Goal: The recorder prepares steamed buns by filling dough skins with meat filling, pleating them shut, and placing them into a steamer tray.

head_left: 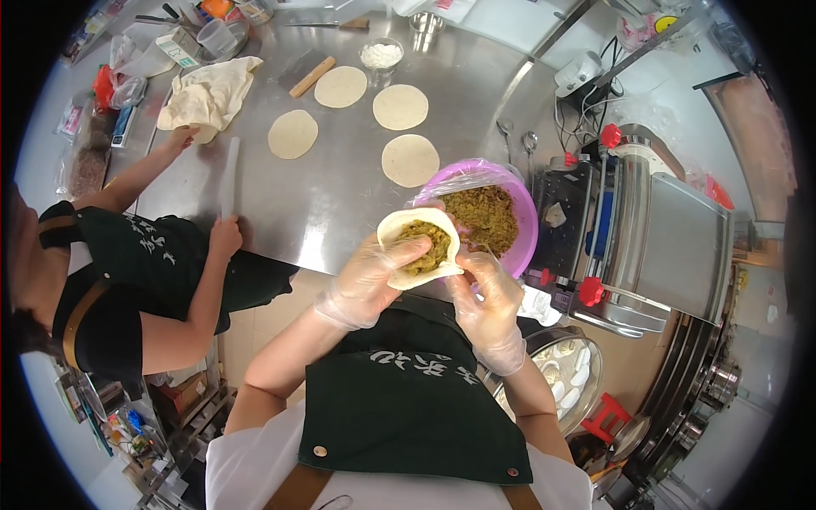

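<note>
Both my hands wear clear plastic gloves. Cupped in my left hand is a round dough wrapper with greenish-yellow filling heaped in its middle, and the left thumb presses on that filling. My right hand pinches the wrapper's right edge between thumb and fingers, where a small fold stands up. Just beyond my hands sits a pink bowl with plastic film over its far rim and more of the same filling inside. Several flat dough rounds lie on the steel table.
At left, a co-worker's hand touches a large dough sheet; the other grips a pale rod. A wooden-handled scraper and a bowl of white stuff lie farther back. A steel machine stands right, a steamer of buns below.
</note>
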{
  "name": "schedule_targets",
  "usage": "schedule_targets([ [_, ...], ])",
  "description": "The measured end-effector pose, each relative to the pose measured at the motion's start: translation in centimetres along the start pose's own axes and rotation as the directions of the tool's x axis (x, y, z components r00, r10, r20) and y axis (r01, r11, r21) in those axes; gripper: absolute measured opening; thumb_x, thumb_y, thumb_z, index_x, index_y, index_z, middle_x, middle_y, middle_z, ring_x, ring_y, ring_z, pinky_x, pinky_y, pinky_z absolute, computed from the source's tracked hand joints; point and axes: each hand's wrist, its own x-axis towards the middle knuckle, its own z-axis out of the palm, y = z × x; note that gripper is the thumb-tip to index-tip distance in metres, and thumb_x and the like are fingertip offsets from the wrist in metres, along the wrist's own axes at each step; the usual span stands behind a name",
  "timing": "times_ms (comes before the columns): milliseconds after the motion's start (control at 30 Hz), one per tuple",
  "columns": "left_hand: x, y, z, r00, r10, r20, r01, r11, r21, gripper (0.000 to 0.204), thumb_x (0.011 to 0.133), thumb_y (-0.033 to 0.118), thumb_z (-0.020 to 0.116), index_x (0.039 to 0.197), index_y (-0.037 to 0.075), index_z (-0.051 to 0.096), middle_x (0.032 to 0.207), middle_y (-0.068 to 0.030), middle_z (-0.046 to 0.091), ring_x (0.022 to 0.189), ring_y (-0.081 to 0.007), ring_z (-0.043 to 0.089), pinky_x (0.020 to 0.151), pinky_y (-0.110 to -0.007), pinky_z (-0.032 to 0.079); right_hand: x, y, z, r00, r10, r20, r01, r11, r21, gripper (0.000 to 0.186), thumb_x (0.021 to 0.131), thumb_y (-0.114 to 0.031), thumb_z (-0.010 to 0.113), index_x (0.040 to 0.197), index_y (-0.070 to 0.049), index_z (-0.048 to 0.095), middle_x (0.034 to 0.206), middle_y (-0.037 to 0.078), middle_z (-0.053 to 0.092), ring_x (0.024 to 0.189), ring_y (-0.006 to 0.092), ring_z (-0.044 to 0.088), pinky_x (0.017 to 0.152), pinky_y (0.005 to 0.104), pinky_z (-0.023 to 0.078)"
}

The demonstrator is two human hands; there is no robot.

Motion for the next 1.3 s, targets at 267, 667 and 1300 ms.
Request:
schedule_targets([
  [267,-0.5,-0.3,0.1,0.999,0.027,0.024,-0.029,0.995,0.099,0.052,0.084,0.001,0.072,0.132,0.002,0.051,0.122,-0.0093,0.062,0.116,-0.0198,0.06,0.1,-0.036,0.051,-0.3,-0.1,-0.3,0.997,0.076,0.001,-0.076,0.995,0.063,0.031,0.077,0.011,0.071,0.105,0.0,0.063,0.094,0.014,0.069,0.073,0.0206,0.069,0.062,0.0296,0.053],
  [667,0.0,0.8,0.1,0.997,-0.028,0.068,0.008,0.963,0.268,0.044,0.09,0.008,0.068,0.131,0.002,0.053,0.123,-0.0077,0.061,0.115,-0.0174,0.059,0.101,-0.034,0.048,0.2,-0.8,-0.6,0.994,0.105,0.035,-0.107,0.991,0.074,0.037,0.078,0.008,0.073,0.112,-0.002,0.062,0.091,0.01,0.07,0.074,0.0145,0.068,0.067,0.0271,0.056],
  [1300,1.4,2.3,0.6,0.981,-0.12,0.151,0.016,0.831,0.557,0.039,0.097,0.016,0.061,0.133,0.004,0.054,0.137,-0.0073,0.054,0.126,-0.0178,0.051,0.106,-0.034,0.041,0.7,-1.2,-1.2,0.993,-0.085,0.076,0.096,0.985,-0.142,0.027,0.078,0.006,0.074,0.102,-0.001,0.065,0.084,0.013,0.068,0.073,0.0276,0.069,0.068,0.0333,0.055],
])
